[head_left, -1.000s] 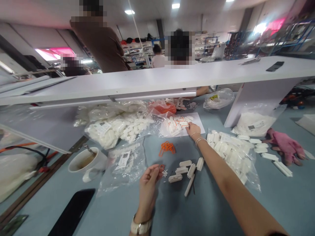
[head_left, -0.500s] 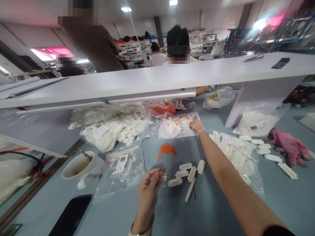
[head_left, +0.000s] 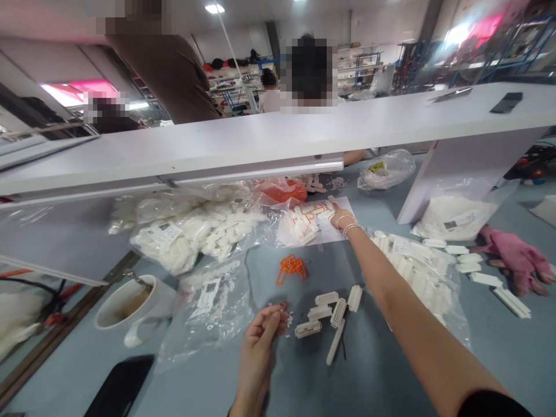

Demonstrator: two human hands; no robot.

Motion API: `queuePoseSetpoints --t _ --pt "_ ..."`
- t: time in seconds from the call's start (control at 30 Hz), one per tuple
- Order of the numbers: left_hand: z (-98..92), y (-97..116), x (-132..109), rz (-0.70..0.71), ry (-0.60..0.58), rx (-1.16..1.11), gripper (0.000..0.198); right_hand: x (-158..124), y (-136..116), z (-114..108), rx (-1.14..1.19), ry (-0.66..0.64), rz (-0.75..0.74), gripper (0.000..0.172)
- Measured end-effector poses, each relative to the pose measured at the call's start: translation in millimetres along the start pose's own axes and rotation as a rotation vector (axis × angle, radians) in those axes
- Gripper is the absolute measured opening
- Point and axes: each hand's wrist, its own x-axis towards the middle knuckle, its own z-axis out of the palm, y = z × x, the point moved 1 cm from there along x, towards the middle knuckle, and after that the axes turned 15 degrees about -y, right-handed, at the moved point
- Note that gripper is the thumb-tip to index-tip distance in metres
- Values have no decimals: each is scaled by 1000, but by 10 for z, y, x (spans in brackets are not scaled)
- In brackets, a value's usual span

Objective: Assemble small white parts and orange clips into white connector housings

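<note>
My left hand (head_left: 262,331) is closed in a pinch, with a small orange clip (head_left: 284,306) showing at its fingertips. Beside it lie tiny white pieces (head_left: 290,318) and several white connector housings (head_left: 320,313), along with a white stick-like tool (head_left: 334,346) that has a thin dark rod next to it. Farther out, my right hand (head_left: 342,216) reaches over a white sheet of paper (head_left: 345,231), fingers stretched out at the edge of a pile of white housings with orange clips (head_left: 310,217). Between the hands sits a heap of loose orange clips (head_left: 292,269).
Left are a white mug (head_left: 106,310) with a spoon, a black phone (head_left: 121,385) and plastic bags of white parts (head_left: 174,243). Right are another bag of housings (head_left: 417,266) and a pink glove (head_left: 516,255). A white shelf (head_left: 260,133) spans the bench; people are beyond it.
My right hand has shifted slightly left over the pile, and its fingers look more extended. My left hand keeps its pinch. The whole view has tilted a little.
</note>
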Motion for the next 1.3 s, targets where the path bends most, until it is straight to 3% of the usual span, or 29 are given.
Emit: queuePoseSetpoints --t 0.13,0.27,0.5,0.73,0.87,1.0,1.2,1.3 --pt "0 4 -5 -8 -8 3 41 32 -11 21 13 -1 28 84" --pt "-22 -9 11 -36 -6 -12 43 44 5 8 37 -41 -2 78" --pt "10 -30 -24 -10 -47 31 40 -19 101 21 13 14 -4 81" --pt "49 -7 -45 -27 -63 22 40 -81 104 105 14 86 2 48" --pt "35 -18 -26 -38 -58 35 43 -85 82 99 14 74 -30 44" --pt "38 -14 -31 -40 -68 46 43 -105 112 71 39 57 -29 54" --pt "69 19 -59 -23 -86 78 41 -292 12 102 53 26 -63 117" --pt "81 12 -52 -22 -99 97 41 -379 -104 162 1 -10 -81 127"
